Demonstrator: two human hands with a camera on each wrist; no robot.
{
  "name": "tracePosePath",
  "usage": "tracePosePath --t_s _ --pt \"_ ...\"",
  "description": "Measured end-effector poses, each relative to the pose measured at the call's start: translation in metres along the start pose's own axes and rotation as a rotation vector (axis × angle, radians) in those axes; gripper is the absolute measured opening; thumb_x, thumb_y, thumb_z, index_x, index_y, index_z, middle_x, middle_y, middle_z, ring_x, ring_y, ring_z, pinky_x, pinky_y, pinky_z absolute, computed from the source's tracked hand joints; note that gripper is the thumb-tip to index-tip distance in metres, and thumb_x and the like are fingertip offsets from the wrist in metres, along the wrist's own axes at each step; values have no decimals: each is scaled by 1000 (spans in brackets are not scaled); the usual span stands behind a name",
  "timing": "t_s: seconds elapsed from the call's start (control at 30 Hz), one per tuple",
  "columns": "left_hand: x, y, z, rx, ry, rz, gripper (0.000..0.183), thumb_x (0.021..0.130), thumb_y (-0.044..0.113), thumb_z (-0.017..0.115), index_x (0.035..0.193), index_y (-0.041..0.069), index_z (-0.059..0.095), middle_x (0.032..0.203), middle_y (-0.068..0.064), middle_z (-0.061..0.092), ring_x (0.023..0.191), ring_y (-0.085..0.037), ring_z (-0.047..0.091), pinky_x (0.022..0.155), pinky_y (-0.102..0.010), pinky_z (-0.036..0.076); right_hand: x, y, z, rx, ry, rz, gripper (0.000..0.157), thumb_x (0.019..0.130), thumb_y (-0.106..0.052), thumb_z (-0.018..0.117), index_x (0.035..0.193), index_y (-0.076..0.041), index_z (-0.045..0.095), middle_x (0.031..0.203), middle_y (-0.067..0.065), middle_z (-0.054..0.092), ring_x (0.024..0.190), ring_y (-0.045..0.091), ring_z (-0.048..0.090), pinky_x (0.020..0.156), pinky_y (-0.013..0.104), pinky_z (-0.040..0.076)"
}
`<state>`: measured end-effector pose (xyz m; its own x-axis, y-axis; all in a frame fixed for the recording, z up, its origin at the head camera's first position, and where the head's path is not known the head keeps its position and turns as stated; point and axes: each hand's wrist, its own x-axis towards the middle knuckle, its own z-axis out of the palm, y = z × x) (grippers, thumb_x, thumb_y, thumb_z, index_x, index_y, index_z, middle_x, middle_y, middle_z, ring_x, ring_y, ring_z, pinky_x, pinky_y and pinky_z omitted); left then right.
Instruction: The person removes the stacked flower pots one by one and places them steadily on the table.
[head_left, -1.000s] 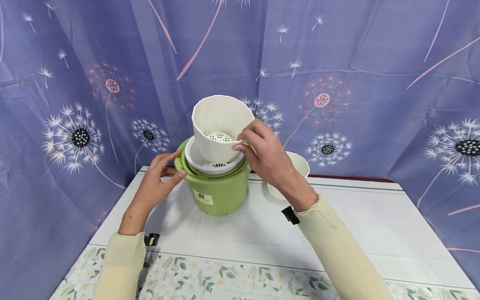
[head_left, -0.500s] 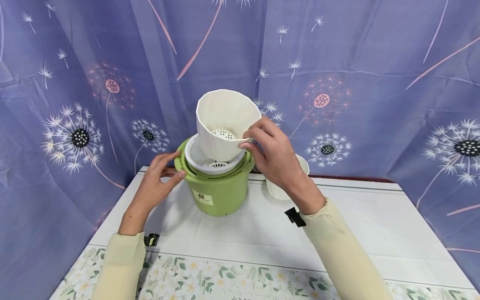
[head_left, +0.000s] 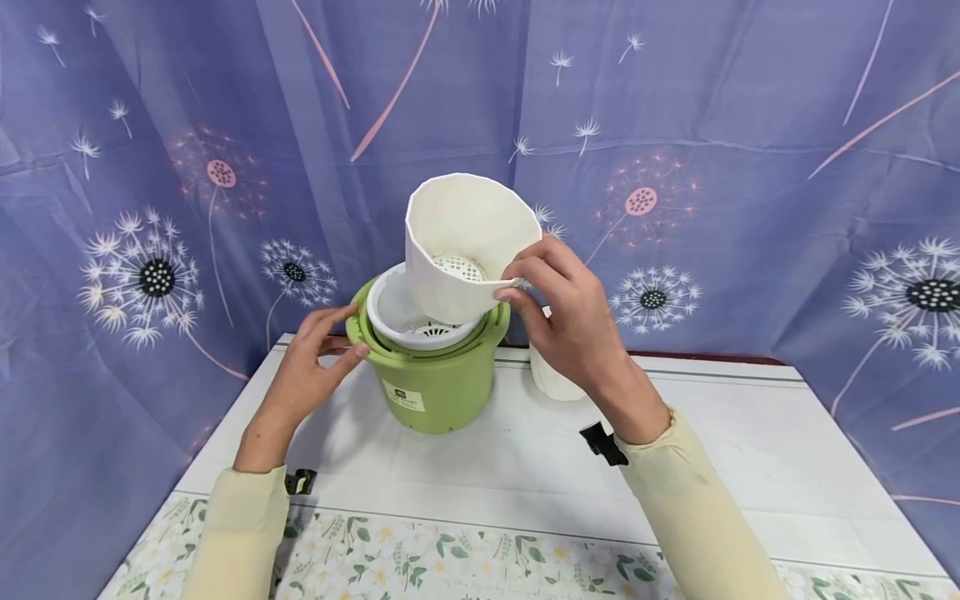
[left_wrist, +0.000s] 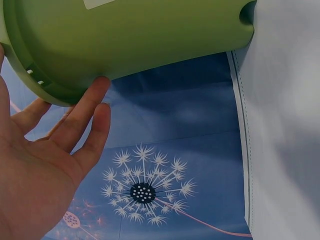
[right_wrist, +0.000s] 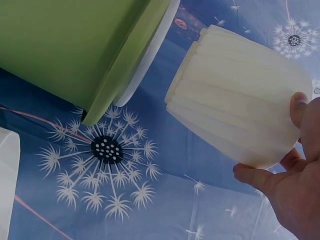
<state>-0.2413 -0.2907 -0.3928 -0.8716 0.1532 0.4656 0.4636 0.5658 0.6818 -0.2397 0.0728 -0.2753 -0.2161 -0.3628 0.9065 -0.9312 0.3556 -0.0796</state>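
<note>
My right hand pinches the rim of a white fluted flowerpot between thumb and fingers. The pot is tilted, its mouth up and toward me, its perforated bottom showing inside. In the right wrist view it hangs clear of a large green flowerpot. A smaller white pot with a slotted bottom sits nested inside the green one. On the left, my left hand holds the green pot's rim, thumb at the front. In the left wrist view its fingertips reach under the rim.
Another white pot stands on the table right of the green one, partly hidden behind my right hand. A white cloth with a flowered front band covers the table. A purple dandelion curtain hangs behind.
My right hand has lifted the white fluted flowerpot up and to the right, away from the white pot nested in the green one. The left hand stays at the green rim.
</note>
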Motion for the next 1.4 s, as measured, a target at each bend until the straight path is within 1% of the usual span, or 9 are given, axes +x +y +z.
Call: tracePosePath --t_s 0.17,0.37,0.5,0.67,0.77,1.07,1.17,1.27,1.4 --pt "0 -1 1 2 2 6 64 105 24 71 163 16 45 156 -11 43 115 -27 67 94 -22 55 -3 -2 -7 -17 23 -2 26 103 -26 69 93 -2 71 97 13 64 89 26 59 85 35 47" --pt "1 -1 1 4 4 5 64 105 24 71 163 17 45 156 -11 43 115 -27 67 96 -29 56 -7 -5 -15 -26 29 12 28 104 -28 69 94 -1 72 99 14 65 94 26 61 95 37 49" --pt "1 -1 1 -5 3 1 64 105 23 71 163 18 45 156 -10 43 115 -26 67 95 -23 54 -11 -7 -19 -18 37 21 29 104 -27 70 94 -1 72 100 15 65 100 28 62 89 35 48" --pt "0 0 1 -19 -1 -3 64 105 23 71 163 17 45 156 -11 43 116 -27 67 90 -11 51 -18 -9 -23 -19 58 21 29 104 -26 70 93 1 72 98 16 65 107 39 66 98 37 49" --pt "0 0 1 -26 1 -3 64 105 22 71 163 17 45 156 -11 43 116 -29 67 88 -10 51 -22 -12 -25 -19 69 24 29 104 -26 70 93 1 72 97 16 65 114 44 66 103 39 49" --pt "0 0 0 -19 4 2 64 105 23 71 163 17 45 156 -11 43 117 -31 67 90 -11 51 -33 -18 -32 -20 96 51 33 105 -30 69 94 1 73 98 16 65 120 46 65 107 42 49" --pt "0 0 1 -14 6 8 64 105 22 71 163 17 45 156 -11 44 116 -27 67 91 -11 51 -37 -21 -34 -24 106 54 33 104 -30 70 93 1 73 97 16 66 116 46 66 106 40 49" --pt "0 -1 1 -10 8 13 64 105 22 72 163 17 46 156 -10 44 114 -17 67 93 -13 51 -39 -23 -37 -30 118 56 33 104 -30 70 93 1 73 96 16 66 115 46 67 105 40 49" --pt "0 -2 1 -7 6 13 63 105 22 71 163 19 45 156 -10 44 115 -18 67 93 -14 52 -43 -26 -40 -44 128 57 34 104 -30 70 92 2 73 96 16 66 118 48 66 109 44 49"
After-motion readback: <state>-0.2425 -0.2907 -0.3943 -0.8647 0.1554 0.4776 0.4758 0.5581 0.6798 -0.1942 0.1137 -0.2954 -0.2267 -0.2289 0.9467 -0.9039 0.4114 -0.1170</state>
